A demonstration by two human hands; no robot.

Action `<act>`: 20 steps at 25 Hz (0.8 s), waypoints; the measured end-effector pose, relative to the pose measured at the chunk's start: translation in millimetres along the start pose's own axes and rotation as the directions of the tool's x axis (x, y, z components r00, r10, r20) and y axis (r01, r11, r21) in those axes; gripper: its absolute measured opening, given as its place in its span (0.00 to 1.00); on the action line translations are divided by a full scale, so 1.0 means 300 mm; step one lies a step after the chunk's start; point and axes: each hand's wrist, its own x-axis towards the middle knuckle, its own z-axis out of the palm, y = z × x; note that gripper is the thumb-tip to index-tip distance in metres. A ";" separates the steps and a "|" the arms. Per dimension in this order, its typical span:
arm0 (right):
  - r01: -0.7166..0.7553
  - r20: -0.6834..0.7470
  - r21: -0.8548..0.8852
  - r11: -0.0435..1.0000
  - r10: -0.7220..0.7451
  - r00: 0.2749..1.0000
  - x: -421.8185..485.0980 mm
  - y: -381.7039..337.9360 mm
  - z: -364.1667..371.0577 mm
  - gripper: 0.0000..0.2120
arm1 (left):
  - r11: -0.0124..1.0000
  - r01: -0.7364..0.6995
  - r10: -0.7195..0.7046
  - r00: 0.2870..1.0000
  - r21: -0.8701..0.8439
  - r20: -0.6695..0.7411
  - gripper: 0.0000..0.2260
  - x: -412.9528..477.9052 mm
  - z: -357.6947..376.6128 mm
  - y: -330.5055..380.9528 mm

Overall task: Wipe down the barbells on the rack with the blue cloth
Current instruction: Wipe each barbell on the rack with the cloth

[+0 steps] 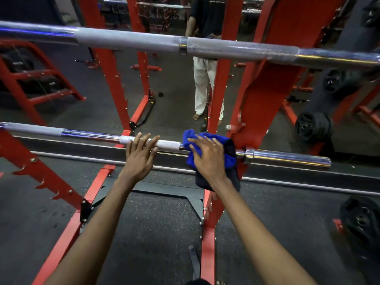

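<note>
A lower steel barbell [88, 135] lies across the red rack [265, 95], running left to right at mid-height. My left hand [139, 157] rests flat on its knurled section, fingers apart, holding nothing. My right hand [209, 157] presses the blue cloth [205, 138] over the bar just left of the rack upright; the cloth drapes over and hangs below the bar. An upper barbell [131, 41] spans the whole view above, untouched.
A mirror behind the rack reflects a person in white trousers [202, 87]. Black weight plates [312, 126] hang on pegs at the right, another plate [362, 219] lower right. Red rack legs and hooks [43, 182] stand at the left on dark rubber flooring.
</note>
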 end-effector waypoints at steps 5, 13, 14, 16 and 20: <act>-0.041 0.122 -0.192 0.981 0.065 0.990 0.021 -0.025 0.028 0.24 | 0.999 -0.044 0.044 0.999 0.014 -0.026 0.20 0.020 -0.016 -0.063; -0.267 -0.092 -0.367 0.891 0.251 0.964 -0.014 -0.095 0.093 0.21 | 0.999 -0.039 0.039 0.999 -0.019 0.012 0.22 0.034 0.017 -0.070; -0.219 -0.070 -0.337 0.916 0.207 0.976 -0.013 -0.145 0.137 0.21 | 0.999 -0.052 0.052 0.999 -0.010 0.008 0.22 0.035 0.009 -0.076; -0.096 -0.004 -0.262 0.960 0.098 0.995 -0.014 -0.211 0.198 0.22 | 0.995 -0.090 0.091 0.995 0.033 -0.030 0.21 0.037 -0.014 -0.100; -0.061 0.045 -0.200 0.978 0.071 0.996 -0.003 -0.134 0.123 0.25 | 0.992 -0.067 0.077 0.993 0.106 -0.093 0.20 0.041 -0.058 -0.183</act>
